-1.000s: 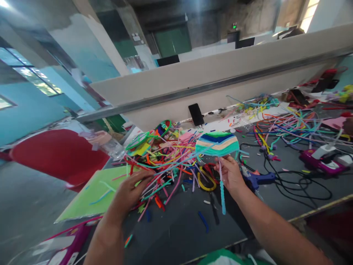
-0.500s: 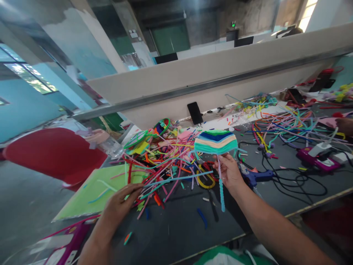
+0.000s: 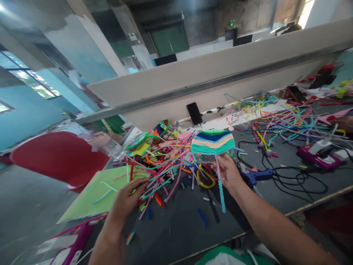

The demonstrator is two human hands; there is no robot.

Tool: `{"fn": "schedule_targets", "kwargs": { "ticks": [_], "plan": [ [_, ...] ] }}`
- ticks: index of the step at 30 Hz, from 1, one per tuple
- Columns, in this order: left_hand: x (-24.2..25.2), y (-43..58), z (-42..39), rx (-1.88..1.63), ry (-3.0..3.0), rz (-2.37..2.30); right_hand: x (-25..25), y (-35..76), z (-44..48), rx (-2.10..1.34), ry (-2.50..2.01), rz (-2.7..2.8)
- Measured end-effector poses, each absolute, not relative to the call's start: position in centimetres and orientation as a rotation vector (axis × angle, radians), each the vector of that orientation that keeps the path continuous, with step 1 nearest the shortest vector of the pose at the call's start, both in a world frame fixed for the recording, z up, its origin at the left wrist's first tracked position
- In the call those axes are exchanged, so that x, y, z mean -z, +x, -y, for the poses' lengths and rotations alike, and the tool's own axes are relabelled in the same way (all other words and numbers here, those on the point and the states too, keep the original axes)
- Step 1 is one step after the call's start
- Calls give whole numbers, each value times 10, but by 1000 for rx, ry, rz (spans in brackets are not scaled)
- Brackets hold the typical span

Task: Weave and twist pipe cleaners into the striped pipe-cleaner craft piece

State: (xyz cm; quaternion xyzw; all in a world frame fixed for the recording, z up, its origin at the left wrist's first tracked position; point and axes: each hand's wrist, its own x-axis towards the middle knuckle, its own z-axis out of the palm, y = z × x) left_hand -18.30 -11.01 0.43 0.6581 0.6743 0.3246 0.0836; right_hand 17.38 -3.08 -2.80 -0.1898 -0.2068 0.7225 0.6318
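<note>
In my right hand (image 3: 226, 170) is a fan-shaped pipe-cleaner piece (image 3: 213, 142) striped in green, dark blue, cream and turquoise. My fingers pinch it where a twisted lilac and light-blue stem (image 3: 221, 191) joins its underside; the stem hangs down below. My left hand (image 3: 132, 195) is at the left edge of a tangled heap of pipe cleaners (image 3: 171, 158), mostly pink, red and light blue. Its thumb and fingers are parted, the fingertips touching the heap. Scissors with yellow handles (image 3: 205, 178) lie between the hands, partly under the pipe cleaners.
A blue glue gun (image 3: 256, 176) with black cables lies right of my right hand. A green sheet (image 3: 91, 197) is at left, by a plastic jug (image 3: 109, 145) and a red chair (image 3: 57, 158). A phone (image 3: 194, 113) leans on the partition; another person's hand (image 3: 342, 123) is far right.
The light-blue pipe cleaner that stretched rightward from my left fingers no longer stands out there. My left hand has shifted slightly right and its fingers have parted. The right hand keeps its hold.
</note>
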Motion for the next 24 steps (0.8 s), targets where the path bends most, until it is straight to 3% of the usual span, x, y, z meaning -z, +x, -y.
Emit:
{"fn": "schedule_targets", "kwargs": {
  "ticks": [24],
  "plan": [
    [-10,-174,108,-990,1878,-1989,26,175,30,-1655,-480,454]
  ]
}}
